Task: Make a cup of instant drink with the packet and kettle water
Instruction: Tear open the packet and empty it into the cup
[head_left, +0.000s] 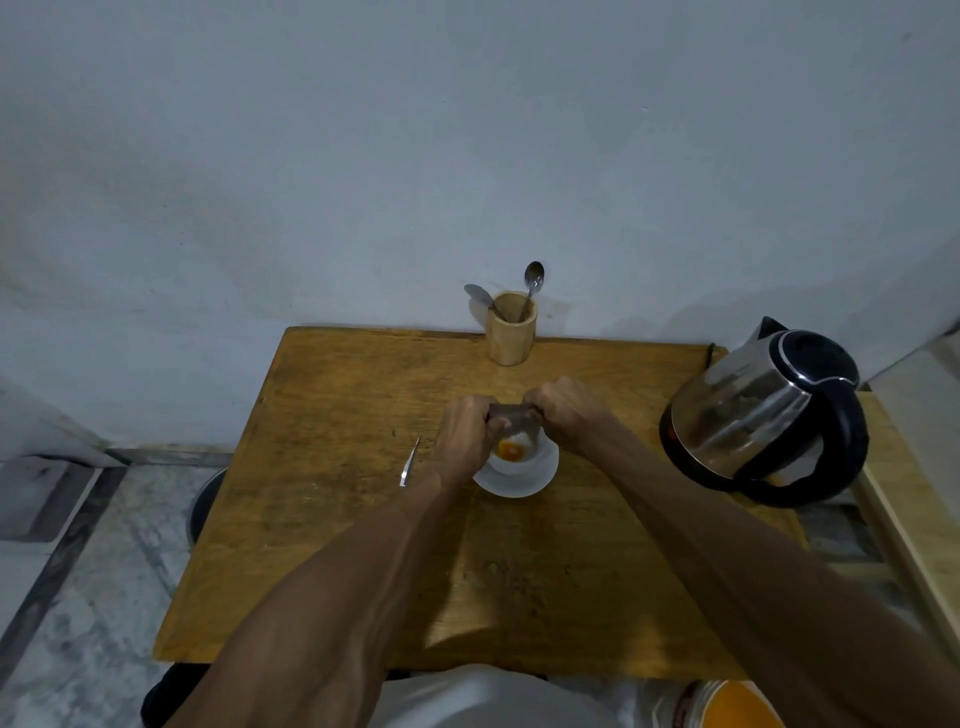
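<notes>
A white cup (519, 451) stands on a white saucer (540, 475) in the middle of the wooden table (337, 467). Orange powder (508, 451) lies in the cup's bottom. Just above the cup a small dark packet (511, 414) is held level, my left hand (467, 428) gripping its left end and my right hand (563, 413) its right end. A steel kettle (753, 415) with a black lid and handle sits on the table's right side, well clear of both hands.
A wooden holder (511, 330) with two spoons stands at the table's back edge by the wall. A thin metal tool (409, 462), probably scissors seen edge-on, lies left of my left forearm. An orange-lidded container (727, 704) is at the bottom right, below the table.
</notes>
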